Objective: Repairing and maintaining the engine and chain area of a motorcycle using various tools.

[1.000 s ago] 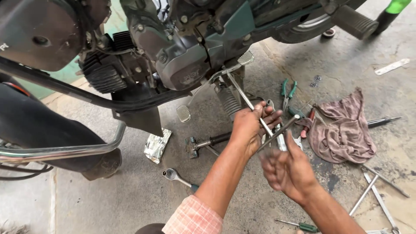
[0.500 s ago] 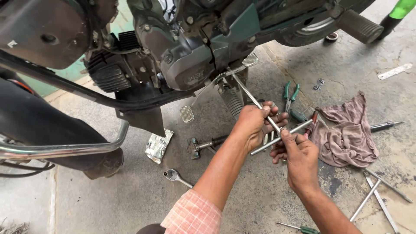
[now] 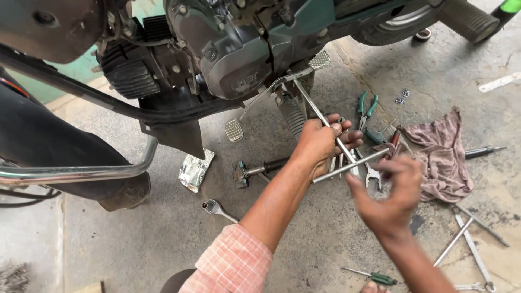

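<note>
A steel T-handle wrench (image 3: 317, 114) runs from the underside of the motorcycle engine (image 3: 239, 59) down to my hands. My left hand (image 3: 320, 142) is closed around its shaft just above the crossbar (image 3: 353, 165). My right hand (image 3: 392, 196) is blurred, with fingers spread. It hovers at the crossbar's right end, thumb below the bar and fingertips beside its tip, without a closed grip. The wrench's socket end is hidden where it meets the engine near the brake pedal (image 3: 319, 58).
Tools lie on the concrete: green-handled pliers (image 3: 366, 107), a brown rag (image 3: 442, 157), a ratchet (image 3: 216, 208), a green screwdriver (image 3: 377, 278), long spanners (image 3: 469, 239) and a foil packet (image 3: 195, 171). A chrome guard bar (image 3: 81, 173) and a foot peg (image 3: 233, 130) are at the left.
The crossbar has turned between frames. My right hand rose to the crossbar, then loosened and opened at its right end. My left hand kept its grip on the shaft.
</note>
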